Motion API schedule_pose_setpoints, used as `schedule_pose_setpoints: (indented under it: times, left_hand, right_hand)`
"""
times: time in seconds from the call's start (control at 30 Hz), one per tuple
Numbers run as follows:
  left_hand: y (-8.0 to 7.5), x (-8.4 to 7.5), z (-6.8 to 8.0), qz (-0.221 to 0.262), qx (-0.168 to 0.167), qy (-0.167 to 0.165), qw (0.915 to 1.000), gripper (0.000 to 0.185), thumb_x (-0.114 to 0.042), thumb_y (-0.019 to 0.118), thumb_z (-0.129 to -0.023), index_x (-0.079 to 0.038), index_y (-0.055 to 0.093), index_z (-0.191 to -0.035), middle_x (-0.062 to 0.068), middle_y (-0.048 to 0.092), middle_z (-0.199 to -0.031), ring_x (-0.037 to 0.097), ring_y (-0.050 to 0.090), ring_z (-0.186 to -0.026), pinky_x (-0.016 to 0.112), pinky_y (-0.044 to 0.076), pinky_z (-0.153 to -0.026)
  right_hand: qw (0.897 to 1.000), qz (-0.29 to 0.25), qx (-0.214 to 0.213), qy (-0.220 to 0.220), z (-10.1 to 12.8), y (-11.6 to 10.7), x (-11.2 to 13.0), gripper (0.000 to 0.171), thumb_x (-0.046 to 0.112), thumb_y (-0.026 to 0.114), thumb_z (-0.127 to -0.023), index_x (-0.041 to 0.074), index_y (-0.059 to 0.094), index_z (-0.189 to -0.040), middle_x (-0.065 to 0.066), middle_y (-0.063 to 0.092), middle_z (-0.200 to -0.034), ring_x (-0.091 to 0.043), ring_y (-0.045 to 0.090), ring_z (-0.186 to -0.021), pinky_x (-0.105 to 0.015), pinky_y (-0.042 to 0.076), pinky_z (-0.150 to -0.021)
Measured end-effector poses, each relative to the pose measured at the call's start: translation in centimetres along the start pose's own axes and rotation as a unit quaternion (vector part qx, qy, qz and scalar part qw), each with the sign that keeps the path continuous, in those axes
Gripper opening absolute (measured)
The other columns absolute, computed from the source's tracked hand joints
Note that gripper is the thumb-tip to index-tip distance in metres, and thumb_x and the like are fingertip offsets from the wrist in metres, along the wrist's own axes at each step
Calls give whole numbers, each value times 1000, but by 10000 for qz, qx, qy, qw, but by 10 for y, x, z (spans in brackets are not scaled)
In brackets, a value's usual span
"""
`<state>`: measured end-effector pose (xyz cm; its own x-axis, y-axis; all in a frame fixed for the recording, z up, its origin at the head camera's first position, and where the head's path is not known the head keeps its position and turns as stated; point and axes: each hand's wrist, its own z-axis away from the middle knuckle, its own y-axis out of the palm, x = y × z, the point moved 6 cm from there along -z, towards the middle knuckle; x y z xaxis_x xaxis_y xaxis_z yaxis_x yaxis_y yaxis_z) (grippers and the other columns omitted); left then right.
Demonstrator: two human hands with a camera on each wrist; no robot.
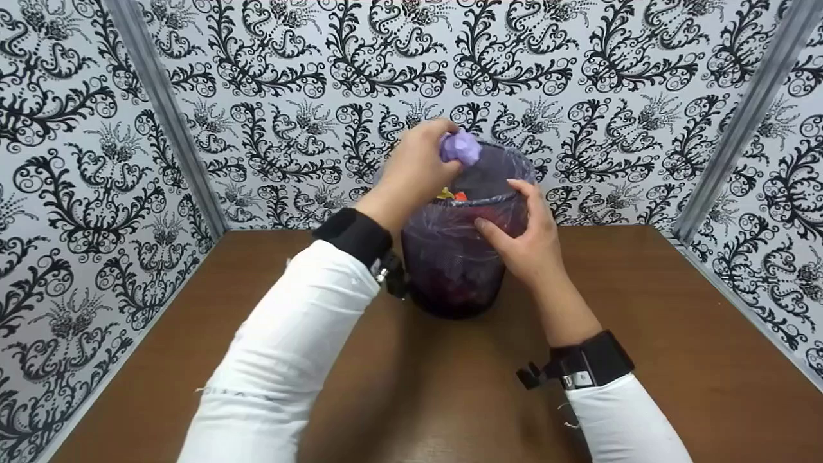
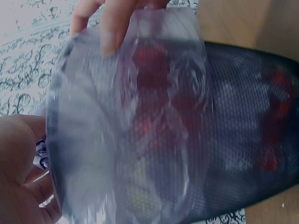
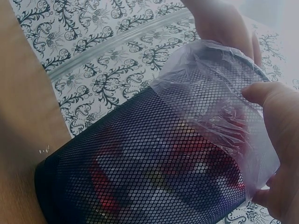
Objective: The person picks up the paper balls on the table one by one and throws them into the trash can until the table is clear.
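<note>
A black mesh waste bin (image 1: 453, 283) stands on the table, tilted slightly. A clear plastic bag (image 1: 443, 225) lines it and folds over its rim. My left hand (image 1: 415, 164) pinches a crumpled purple ball of paper or plastic (image 1: 461, 148) over the bin's mouth. In the left wrist view only a little of that ball (image 2: 41, 154) shows beside the rim. My right hand (image 1: 533, 238) grips the bin's right side at the rim, its thumb on the bag-covered front. Through the mesh, red and yellow scraps are visible in the right wrist view.
The brown wooden table (image 1: 643, 308) runs up to a patterned black-and-white wall (image 1: 289, 83) behind the bin. Similar panels with grey metal edges (image 1: 739, 128) stand on both sides. Each wrist carries a black strap (image 1: 353, 235) with a small camera.
</note>
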<state>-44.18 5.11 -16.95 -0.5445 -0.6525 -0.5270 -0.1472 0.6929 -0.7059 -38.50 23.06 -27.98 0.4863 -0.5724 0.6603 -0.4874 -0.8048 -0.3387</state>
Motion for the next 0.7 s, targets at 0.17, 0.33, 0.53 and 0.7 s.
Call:
schedule_pose_setpoints:
  times: [0.17,0.33,0.53,0.7]
  left_hand:
    - [12,-11,-2,-183,190,122,9996,50,-23,78,-82,-22,58,-128,-1,62,-122,10,58,-99,24,49,-87]
    - [19,-18,-1,-525,342,233,9978,60,-29,78,-82,-23,53,-136,0,60,-128,14,56,-108,28,48,-92]
    - [20,-14,6,-741,528,33,9958,63,-46,73,-83,-34,48,-139,-3,57,-129,15,55,-112,35,47,-96]
    - [13,6,14,-647,352,167,9971,54,-63,64,-83,-33,57,-127,-8,61,-123,12,58,-109,36,48,-94]
  right_hand:
    - [10000,-31,-35,-64,-1,0,0,73,50,82,-73,32,47,-134,1,47,-140,-19,44,-128,-48,35,-106]
    - [10000,-23,-29,-52,-1,0,0,74,50,81,-73,30,47,-134,0,46,-141,-19,44,-128,-48,36,-105]
    - [10000,-29,2,-4,0,0,0,74,50,82,-73,31,47,-135,-1,45,-143,-21,44,-128,-50,36,-105]
    - [9999,-83,-42,-44,-1,0,0,71,48,82,-73,33,47,-133,1,47,-139,-18,46,-124,-47,38,-102]
